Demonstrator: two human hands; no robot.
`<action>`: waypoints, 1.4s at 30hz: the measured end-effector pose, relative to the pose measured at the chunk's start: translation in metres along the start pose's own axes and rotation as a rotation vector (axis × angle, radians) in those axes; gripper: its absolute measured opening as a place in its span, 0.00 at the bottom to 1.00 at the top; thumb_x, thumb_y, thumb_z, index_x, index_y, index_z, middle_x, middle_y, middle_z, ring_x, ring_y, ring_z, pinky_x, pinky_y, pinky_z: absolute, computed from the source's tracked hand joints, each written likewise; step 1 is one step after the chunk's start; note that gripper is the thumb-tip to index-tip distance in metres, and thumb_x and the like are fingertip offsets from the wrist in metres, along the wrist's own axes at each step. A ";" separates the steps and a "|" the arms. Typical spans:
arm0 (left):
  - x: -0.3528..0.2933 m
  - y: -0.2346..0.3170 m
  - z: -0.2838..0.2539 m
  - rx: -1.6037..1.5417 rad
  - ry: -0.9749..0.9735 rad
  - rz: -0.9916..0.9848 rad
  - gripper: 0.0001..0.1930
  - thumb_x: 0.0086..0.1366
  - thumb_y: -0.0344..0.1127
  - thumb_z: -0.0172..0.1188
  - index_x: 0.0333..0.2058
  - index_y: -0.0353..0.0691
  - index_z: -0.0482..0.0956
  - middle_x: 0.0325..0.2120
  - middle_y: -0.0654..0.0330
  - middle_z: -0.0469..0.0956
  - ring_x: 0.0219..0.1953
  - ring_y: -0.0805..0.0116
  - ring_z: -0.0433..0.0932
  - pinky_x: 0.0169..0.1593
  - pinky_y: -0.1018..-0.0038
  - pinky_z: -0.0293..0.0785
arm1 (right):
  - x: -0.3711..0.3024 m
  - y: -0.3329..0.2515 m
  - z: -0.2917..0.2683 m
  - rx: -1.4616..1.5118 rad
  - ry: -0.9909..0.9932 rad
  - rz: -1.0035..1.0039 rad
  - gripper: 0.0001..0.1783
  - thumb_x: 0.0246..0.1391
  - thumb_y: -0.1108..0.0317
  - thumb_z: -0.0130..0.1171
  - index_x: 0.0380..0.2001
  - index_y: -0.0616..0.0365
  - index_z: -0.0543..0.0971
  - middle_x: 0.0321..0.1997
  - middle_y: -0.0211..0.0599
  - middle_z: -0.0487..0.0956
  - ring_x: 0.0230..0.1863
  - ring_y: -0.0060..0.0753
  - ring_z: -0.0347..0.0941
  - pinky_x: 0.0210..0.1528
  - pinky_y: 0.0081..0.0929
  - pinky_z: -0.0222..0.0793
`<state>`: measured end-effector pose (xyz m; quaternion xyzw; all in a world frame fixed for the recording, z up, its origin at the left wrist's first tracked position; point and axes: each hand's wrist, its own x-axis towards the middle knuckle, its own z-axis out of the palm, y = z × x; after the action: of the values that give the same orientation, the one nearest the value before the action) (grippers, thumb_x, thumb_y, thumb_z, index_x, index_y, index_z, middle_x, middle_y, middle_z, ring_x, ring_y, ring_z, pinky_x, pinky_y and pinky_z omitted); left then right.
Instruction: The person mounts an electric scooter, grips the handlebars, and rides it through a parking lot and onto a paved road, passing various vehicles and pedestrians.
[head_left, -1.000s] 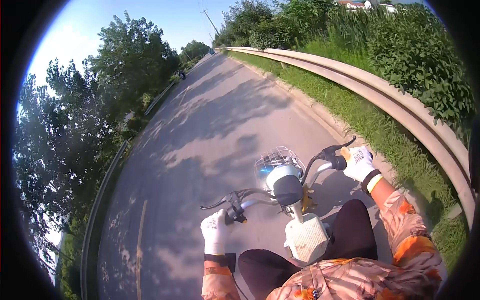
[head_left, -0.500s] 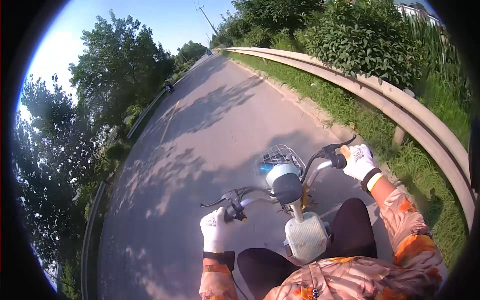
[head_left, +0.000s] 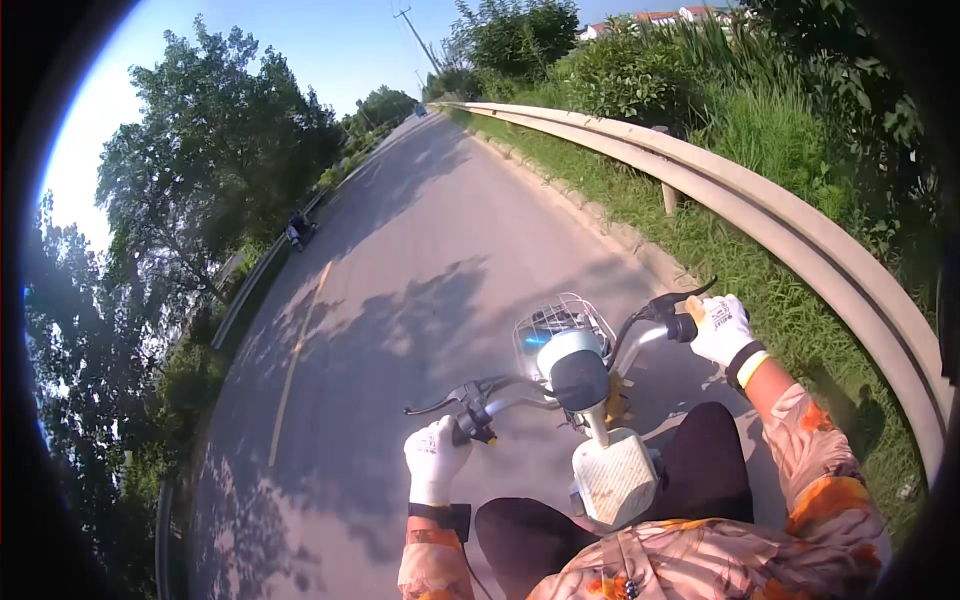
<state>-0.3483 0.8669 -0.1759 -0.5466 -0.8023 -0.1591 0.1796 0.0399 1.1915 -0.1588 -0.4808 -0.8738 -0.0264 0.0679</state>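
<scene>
I sit astride a two-wheeler with silver handlebars (head_left: 515,391). My left hand (head_left: 435,457), in a white glove, is closed round the left handlebar grip. Its brake lever (head_left: 430,409) sticks out ahead, with no finger seen on it. My right hand (head_left: 719,329), gloved likewise, wraps the right grip beside another black brake lever (head_left: 688,294). Between the bars sits a rounded white and dark display housing (head_left: 577,372). A wire basket (head_left: 562,325) is fixed in front of it, with something dark and a blue glint inside. Below is a ribbed whitish box (head_left: 617,478).
A paved road (head_left: 420,290) with a yellow line (head_left: 300,365) runs ahead, dappled by tree shade. Along the right, a metal guardrail (head_left: 760,203) borders a grass verge. A parked-looking or oncoming scooter (head_left: 298,231) is near the left rail (head_left: 245,297). Far ahead is a small bluish vehicle (head_left: 420,110).
The roadside has slid back past me as the two-wheeler moves forward. The scooter on the left appears nearer and larger. Both hands keep their hold on the grips.
</scene>
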 end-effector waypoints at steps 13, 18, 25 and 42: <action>0.003 0.009 0.023 0.088 0.018 -0.007 0.09 0.49 0.39 0.69 0.27 0.45 0.79 0.23 0.55 0.82 0.29 0.48 0.84 0.35 0.57 0.79 | 0.002 0.021 -0.015 0.047 -0.101 -0.002 0.23 0.55 0.63 0.57 0.55 0.51 0.80 0.44 0.43 0.88 0.48 0.50 0.85 0.55 0.48 0.71; 0.021 0.022 0.030 0.078 0.027 0.043 0.08 0.50 0.35 0.67 0.25 0.44 0.76 0.22 0.56 0.82 0.26 0.49 0.83 0.31 0.56 0.78 | 0.020 0.041 0.007 0.070 0.008 -0.033 0.19 0.53 0.63 0.59 0.48 0.51 0.81 0.39 0.43 0.88 0.44 0.50 0.86 0.53 0.47 0.70; 0.030 0.036 0.040 0.063 -0.001 0.006 0.10 0.49 0.36 0.69 0.26 0.44 0.76 0.23 0.55 0.82 0.27 0.49 0.83 0.33 0.56 0.78 | 0.033 0.053 0.017 0.052 0.070 -0.062 0.13 0.51 0.64 0.60 0.41 0.51 0.82 0.33 0.43 0.87 0.40 0.51 0.85 0.48 0.47 0.69; 0.007 0.023 0.021 0.054 -0.074 -0.039 0.09 0.54 0.39 0.67 0.30 0.43 0.79 0.28 0.53 0.84 0.32 0.48 0.85 0.37 0.55 0.79 | 0.012 0.027 0.008 -0.018 -0.008 -0.038 0.20 0.52 0.63 0.60 0.49 0.51 0.79 0.38 0.44 0.87 0.44 0.51 0.84 0.50 0.46 0.70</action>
<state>-0.3312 0.8904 -0.1895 -0.5313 -0.8229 -0.1202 0.1614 0.0560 1.2168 -0.1658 -0.4648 -0.8828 -0.0339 0.0595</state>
